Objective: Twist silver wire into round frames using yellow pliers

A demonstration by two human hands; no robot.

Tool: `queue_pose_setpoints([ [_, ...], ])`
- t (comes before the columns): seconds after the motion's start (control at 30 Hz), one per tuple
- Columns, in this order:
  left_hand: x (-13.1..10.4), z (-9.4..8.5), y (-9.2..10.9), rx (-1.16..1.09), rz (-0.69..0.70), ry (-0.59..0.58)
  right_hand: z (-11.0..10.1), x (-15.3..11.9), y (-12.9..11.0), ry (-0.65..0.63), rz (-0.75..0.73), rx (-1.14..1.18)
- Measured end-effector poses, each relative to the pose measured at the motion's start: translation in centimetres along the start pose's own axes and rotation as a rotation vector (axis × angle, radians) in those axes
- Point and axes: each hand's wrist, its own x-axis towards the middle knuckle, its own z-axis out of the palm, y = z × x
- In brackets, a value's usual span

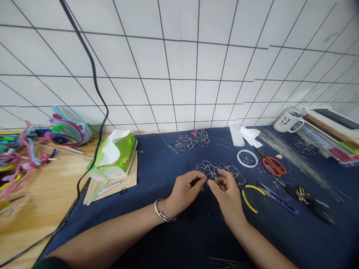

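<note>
A looped wire piece point(209, 168), bent from thin silvery wire into rounded petal-like loops, lies at the centre of the dark blue cloth. My left hand point(186, 190), with a bangle at the wrist, pinches the near side of the wire between thumb and forefinger. Close beside it, my right hand point(226, 188) is closed on the same wire, thumb and fingertips drawn together. The fingertips of both hands nearly meet, and the bit of wire between them is too fine to make out. Farther back lies a second looped wire piece point(193, 140) with a small pink spot.
To the right lie yellow-handled pliers point(249, 203), purple snips point(283, 201), orange-handled scissors point(273, 166), a black tool point(308, 200), a white ring-shaped dish point(247, 158) and straight wires point(297, 157). A mug point(288, 121) stands behind. Leftward are a green tissue pack point(123, 153) and a black cable point(94, 78).
</note>
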Motion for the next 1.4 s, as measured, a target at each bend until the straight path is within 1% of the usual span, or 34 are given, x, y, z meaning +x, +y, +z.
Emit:
queue_pose_setpoints([
  [0.17,0.1,0.1,-0.5,-0.075,-0.049,0.022,-0.5,0.0,0.2,-0.005,-0.051,-0.01],
  [0.37,0.7,-0.3,-0.6,-0.233,0.003,-0.055,-0.9,-0.2,0.1,-0.066,-0.067,-0.019],
  [0.43,0.8,-0.2,-0.5,-0.34,-0.034,-0.069,-0.9,-0.2,0.1,-0.079,-0.057,0.001],
  [0.53,0.8,-0.1,-0.5,-0.48,-0.118,-0.049,-1.0,0.0,0.0,-0.092,-0.036,0.021],
  [0.63,0.7,-0.1,-0.4,-0.566,-0.178,-0.026,-1.1,0.1,0.1,-0.105,-0.013,0.025],
  [0.77,0.8,-0.3,-0.1,-0.652,-0.213,-0.036,-1.3,0.1,0.1,-0.127,0.007,0.024],
  [0.93,0.7,-0.4,0.1,-0.672,-0.208,-0.057,-1.3,0.1,0.2,-0.151,0.012,0.033],
  [1.13,0.7,-0.3,-0.1,-0.691,-0.2,-0.075,-1.3,0.0,0.0,-0.161,0.019,0.037],
  [1.4,0.8,-0.1,-0.1,-0.63,-0.191,-0.048,-1.2,-0.3,-0.8,-0.176,-0.042,-0.036],
])
